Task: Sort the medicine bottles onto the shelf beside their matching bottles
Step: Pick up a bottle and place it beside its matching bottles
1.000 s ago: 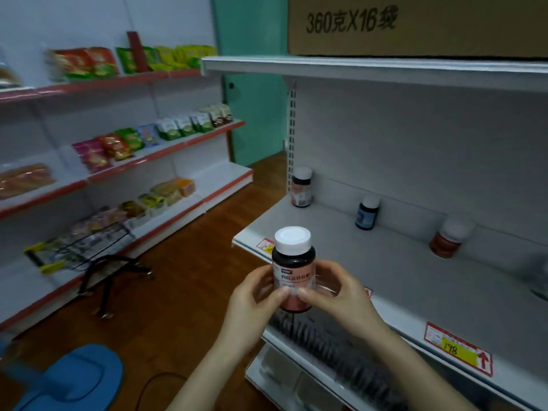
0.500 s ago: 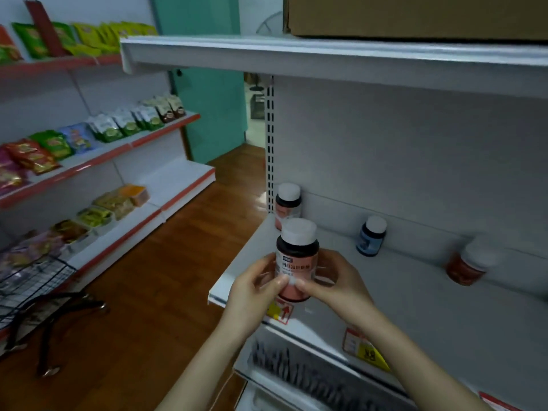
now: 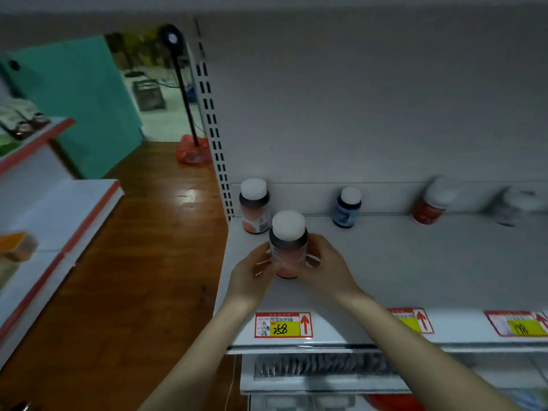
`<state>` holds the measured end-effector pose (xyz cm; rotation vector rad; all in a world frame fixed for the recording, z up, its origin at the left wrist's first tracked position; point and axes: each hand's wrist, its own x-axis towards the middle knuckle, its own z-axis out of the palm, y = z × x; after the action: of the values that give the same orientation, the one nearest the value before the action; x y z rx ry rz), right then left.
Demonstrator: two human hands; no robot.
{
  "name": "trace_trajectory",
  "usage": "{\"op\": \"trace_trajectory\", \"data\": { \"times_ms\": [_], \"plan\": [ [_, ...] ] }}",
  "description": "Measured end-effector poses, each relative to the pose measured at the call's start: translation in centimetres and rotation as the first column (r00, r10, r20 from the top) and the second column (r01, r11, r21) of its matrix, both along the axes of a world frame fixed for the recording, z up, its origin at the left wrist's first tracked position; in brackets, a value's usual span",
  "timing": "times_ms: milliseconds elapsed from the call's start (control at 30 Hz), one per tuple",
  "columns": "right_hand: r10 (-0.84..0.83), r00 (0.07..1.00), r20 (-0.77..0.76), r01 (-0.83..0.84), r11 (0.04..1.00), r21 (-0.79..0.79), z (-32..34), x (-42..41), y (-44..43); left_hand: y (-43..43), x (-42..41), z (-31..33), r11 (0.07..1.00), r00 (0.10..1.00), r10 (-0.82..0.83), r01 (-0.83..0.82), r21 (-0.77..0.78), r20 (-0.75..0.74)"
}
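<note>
Both hands (image 3: 252,277) cupping upright bottle (image 3: 288,247) over shelf (image 3: 415,262).

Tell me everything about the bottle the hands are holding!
The held bottle is dark and see-through-looking, probably plastic, with a round white cap and a pale label with pinkish colour low down. It stands upright near the shelf's left end, in front of a look-alike bottle. The left hand and right hand grip its sides. Whether its bottom touches the shelf is unclear.

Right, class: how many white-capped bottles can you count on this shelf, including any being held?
5: one held by both hands, one behind it at the left end, a blue one, a red one, and a blurry one far right.
</note>
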<state>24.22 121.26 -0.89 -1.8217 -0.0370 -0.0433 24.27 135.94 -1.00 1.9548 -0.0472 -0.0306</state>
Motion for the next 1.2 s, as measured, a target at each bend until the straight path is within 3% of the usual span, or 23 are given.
{"op": "trace_trajectory", "data": {
  "times_ms": [267, 533, 1200],
  "plan": [
    [-0.086, 0.996, -0.023, 0.084, 0.993, -0.079, -1.5, 1.4, 0.4, -0.5, 1.8, -1.5, 0.998, 1.000, -0.030, 0.030, 0.061, -0.007],
    [-0.052, 0.998, -0.039, 0.045, 0.987, -0.153, -1.5, 5.4, 0.2, -2.1, 4.8, -1.6, 0.986, 0.998, -0.007, -0.002, 0.166, 0.055],
    [-0.100, 0.994, -0.039, 0.094, 0.985, -0.145, -1.7, 10.2, 1.2, -3.1, 8.5, -1.6, 0.988, 0.999, 0.013, -0.007, 0.157, -0.035]
  ]
}}
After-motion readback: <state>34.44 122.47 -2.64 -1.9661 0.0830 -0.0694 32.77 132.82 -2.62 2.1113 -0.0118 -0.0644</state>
